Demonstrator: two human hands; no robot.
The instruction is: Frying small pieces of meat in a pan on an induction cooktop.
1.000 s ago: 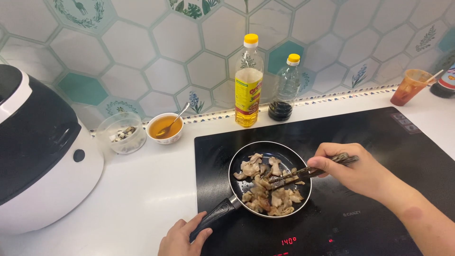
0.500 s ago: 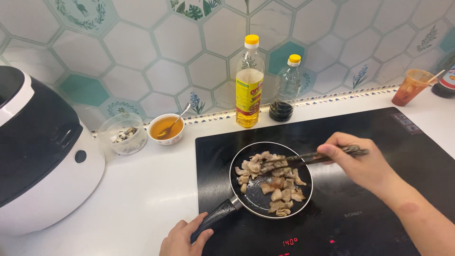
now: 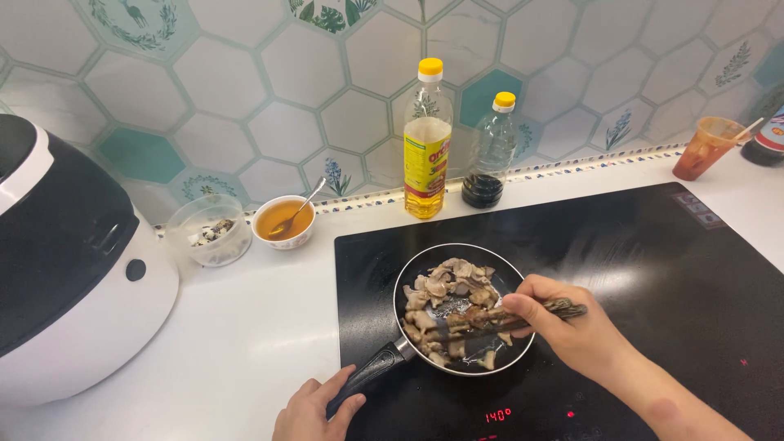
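Observation:
A small black frying pan (image 3: 513, 273) sits on the black induction cooktop (image 3: 637, 253), filled with pale brown sliced mushroom pieces (image 3: 445, 298). My left hand (image 3: 314, 408) grips the pan's dark handle (image 3: 371, 371) at the bottom centre. My right hand (image 3: 563, 322) holds dark chopsticks (image 3: 482, 325), whose tips lie low among the pieces in the pan's near half.
A white and black rice cooker (image 3: 73, 261) fills the left. Along the tiled wall stand a clear bowl (image 3: 214, 230), a small bowl of amber liquid with a spoon (image 3: 284, 220), a yellow oil bottle (image 3: 427, 143), a dark sauce bottle (image 3: 488, 155) and an orange cup (image 3: 706, 147).
The chopsticks swept across the pan, turning the pieces, and now lie lower and nearer to me. My left hand has stayed on the handle.

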